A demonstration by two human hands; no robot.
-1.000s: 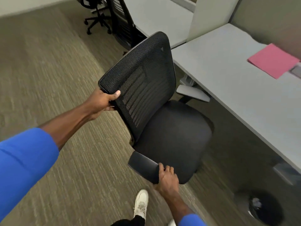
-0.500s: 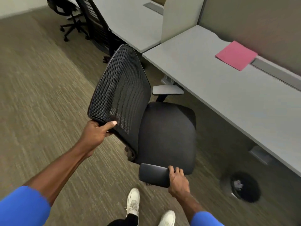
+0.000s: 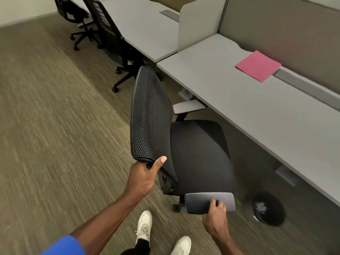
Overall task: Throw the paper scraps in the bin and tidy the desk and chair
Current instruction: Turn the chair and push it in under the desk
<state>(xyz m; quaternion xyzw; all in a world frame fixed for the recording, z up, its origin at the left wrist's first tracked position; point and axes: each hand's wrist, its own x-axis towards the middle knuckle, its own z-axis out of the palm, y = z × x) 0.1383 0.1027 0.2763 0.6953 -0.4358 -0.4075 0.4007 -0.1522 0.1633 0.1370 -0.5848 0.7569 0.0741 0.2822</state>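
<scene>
- Head view: left hand (image 3: 142,178) clamped on the top edge of the black chair (image 3: 193,153) backrest, thumb over the mesh.
- Right hand (image 3: 216,220) gripping the near armrest (image 3: 200,201).
- Chair just beside the grey desk (image 3: 257,115), seat facing it.
- Bin (image 3: 268,208) under the desk, paper scraps (image 3: 260,207) inside.
- Pink folder (image 3: 258,65) on the desk.

No legible text, label, brand, number or sign appears on any surface: the pink folder (image 3: 258,65) on the desk (image 3: 248,115) is plain, and the chair (image 3: 184,144) carries no readable marking
</scene>
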